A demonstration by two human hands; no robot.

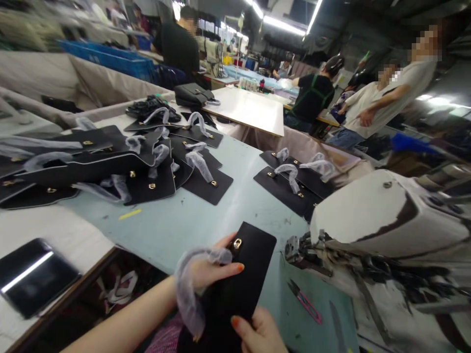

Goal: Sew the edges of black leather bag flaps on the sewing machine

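A black bag panel (253, 260) with a gold ring fitting and a plastic-wrapped handle (187, 279) is held between my two hands, tilted over the table's near edge. My left hand (209, 269) reaches through the handle loop and grips the panel's left edge, thumb on its face and fingers behind. Lower down, my right hand (259, 331) pinches the right edge with its thumb on top. To the right lie pink-handled thread snips (305, 301), beside the head of a sewing machine (368, 220).
Similar black panels with wrapped handles lie in a heap (91, 166) at left and a smaller pile (290, 184) at right on the blue-green table (235, 206). A phone-like dark tablet (37, 277) rests at left. Several people work or stand beyond a white board (250, 108).
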